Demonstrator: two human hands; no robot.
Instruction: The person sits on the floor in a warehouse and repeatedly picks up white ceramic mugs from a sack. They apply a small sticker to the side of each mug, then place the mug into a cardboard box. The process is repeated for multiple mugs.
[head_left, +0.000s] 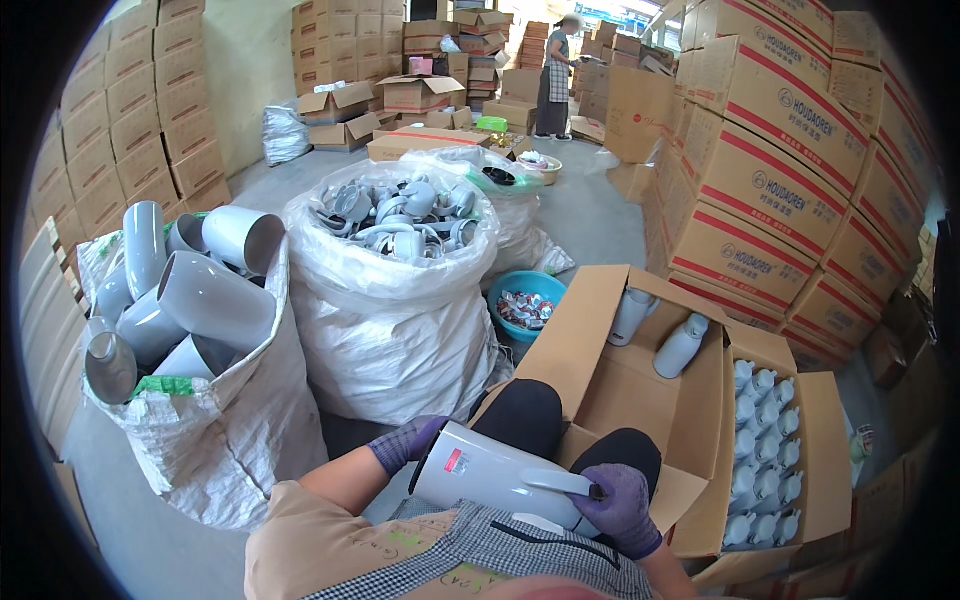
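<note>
A pale grey vacuum jug (480, 474) lies on its side across my lap, a red-and-white sticker on its body. My left hand (427, 438), in a purple glove, holds its dark-rimmed base end; the fingers are partly hidden behind it. Also gloved in purple, my right hand (619, 501) grips the top end by the upper end of the handle (551, 481). Before my knees stands an open carton (622, 394) with two grey jugs in it, one upright jug (630, 316) and one tilted jug (681, 346).
At left, one woven sack (217, 450) holds grey jug shells; another sack (390, 337) holds lids with handles. A blue basin (527, 285) contains small parts. Right of the carton is a box of packed jugs (765, 457). Stacked cartons (757, 247) rise beyond. A person (556, 79) stands far back.
</note>
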